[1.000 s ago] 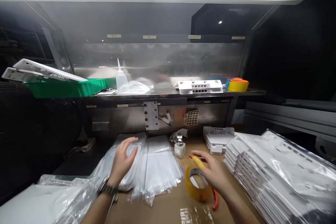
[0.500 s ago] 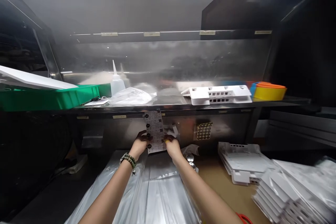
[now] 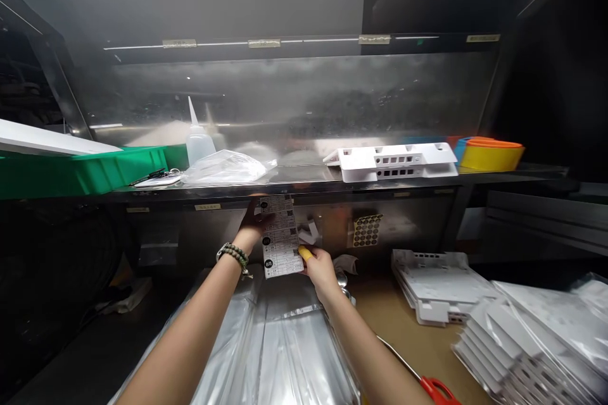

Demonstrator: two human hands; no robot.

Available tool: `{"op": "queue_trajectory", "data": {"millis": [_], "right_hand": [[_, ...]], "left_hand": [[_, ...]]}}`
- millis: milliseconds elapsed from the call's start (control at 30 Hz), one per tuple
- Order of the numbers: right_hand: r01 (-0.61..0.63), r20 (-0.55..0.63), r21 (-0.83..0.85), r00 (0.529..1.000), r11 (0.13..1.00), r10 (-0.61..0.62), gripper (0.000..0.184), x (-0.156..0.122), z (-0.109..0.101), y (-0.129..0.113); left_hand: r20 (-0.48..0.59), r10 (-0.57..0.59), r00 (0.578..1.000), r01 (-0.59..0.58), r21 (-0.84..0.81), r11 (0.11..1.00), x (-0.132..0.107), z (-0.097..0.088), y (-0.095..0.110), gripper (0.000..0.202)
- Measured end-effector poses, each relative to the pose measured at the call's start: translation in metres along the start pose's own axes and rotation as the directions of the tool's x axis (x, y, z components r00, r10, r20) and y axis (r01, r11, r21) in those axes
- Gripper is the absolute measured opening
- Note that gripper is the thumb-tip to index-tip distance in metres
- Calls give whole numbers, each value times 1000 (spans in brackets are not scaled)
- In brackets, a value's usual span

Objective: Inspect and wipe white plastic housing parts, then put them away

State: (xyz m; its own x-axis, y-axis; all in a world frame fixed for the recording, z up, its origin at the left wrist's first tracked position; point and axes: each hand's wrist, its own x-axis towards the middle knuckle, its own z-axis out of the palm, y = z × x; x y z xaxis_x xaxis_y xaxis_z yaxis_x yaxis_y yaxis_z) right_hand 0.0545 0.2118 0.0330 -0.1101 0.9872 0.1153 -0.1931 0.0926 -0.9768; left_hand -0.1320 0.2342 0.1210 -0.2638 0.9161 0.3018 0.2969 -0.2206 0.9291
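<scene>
A printed label sheet (image 3: 284, 242) with black round marks and small square codes stands upright below the shelf edge. My left hand (image 3: 251, 226) grips its upper left side, the fingers partly in shadow. At the sheet's lower right edge, my right hand (image 3: 319, 269) pinches it, with a yellow cover on the thumb. Under both arms lies a pile of clear plastic bags (image 3: 299, 348). A sheet of round stickers (image 3: 367, 230) is on the metal panel to the right of the hands.
The shelf (image 3: 304, 181) holds a green tray (image 3: 121, 168), a squeeze bottle (image 3: 199, 142), a plastic bag (image 3: 228, 168), a white housing (image 3: 399, 162) and tape rolls (image 3: 491, 155). At right lie white housings (image 3: 444, 285), bagged parts (image 3: 532, 335) and red-handled scissors (image 3: 437, 389).
My left hand has slid up along the label sheet's left side. My right hand stays near the lower right edge. The view has shifted, bringing more of the scissors into sight.
</scene>
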Motion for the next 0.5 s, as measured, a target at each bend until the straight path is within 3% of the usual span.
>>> {"op": "queue_trajectory", "data": {"millis": [167, 333, 400, 500], "right_hand": [[-105, 28, 58, 994, 993, 104, 25, -5, -11, 3], [-102, -1, 33, 995, 994, 102, 21, 0, -19, 5], [-103, 1, 7, 995, 995, 103, 23, 5, -16, 7], [-137, 2, -53, 991, 989, 137, 30, 18, -2, 14]], "left_hand": [[-31, 131, 991, -123, 187, 975, -18, 9, 7, 76], [46, 349, 936, -339, 387, 857, -32, 19, 32, 58], [28, 355, 934, -332, 430, 839, -30, 19, 34, 49], [-75, 294, 953, -229, 459, 859, -21, 10, 18, 46]]}}
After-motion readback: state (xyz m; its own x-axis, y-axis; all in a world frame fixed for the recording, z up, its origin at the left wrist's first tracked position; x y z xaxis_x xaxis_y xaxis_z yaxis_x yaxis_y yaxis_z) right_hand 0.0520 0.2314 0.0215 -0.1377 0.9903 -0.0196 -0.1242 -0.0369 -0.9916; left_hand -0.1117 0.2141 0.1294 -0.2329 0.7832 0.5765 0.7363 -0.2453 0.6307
